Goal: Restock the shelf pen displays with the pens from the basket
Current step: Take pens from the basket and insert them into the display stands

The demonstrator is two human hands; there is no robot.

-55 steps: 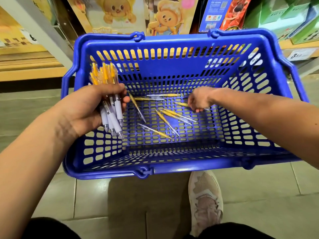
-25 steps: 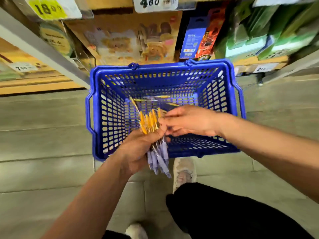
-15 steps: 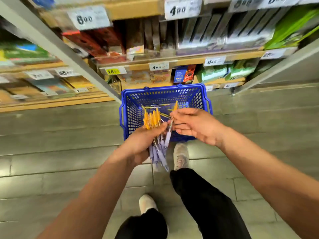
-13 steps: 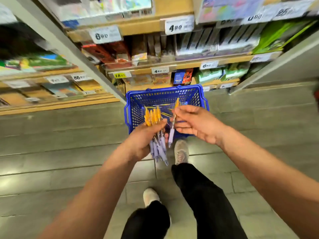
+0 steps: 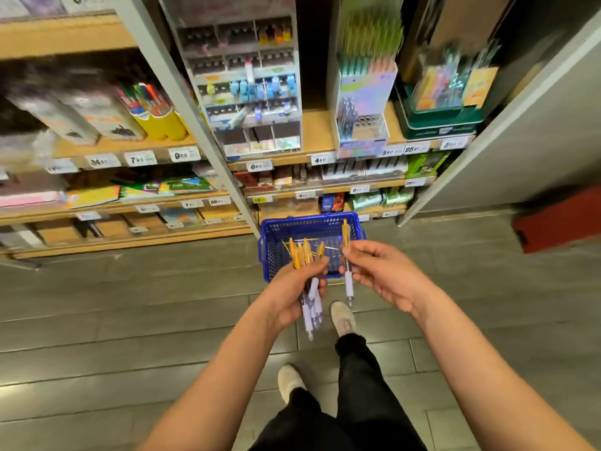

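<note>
Pens (image 5: 307,288) are out of the basket (image 5: 270,255) now: you have stood up, your left hand (image 5: 289,299) gripping a bundle over its near rim and your right hand (image 5: 383,275) pinching a single pen (image 5: 348,284) alongside. The pen displays (image 5: 250,92) above the basket have come into view, so slotting comes next.

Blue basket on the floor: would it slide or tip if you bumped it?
Probably slide: the blue basket sits on smooth tiles and looks nearly empty, so it's likely light. Tipping seems unlikely, since it looks wide and low.
</note>
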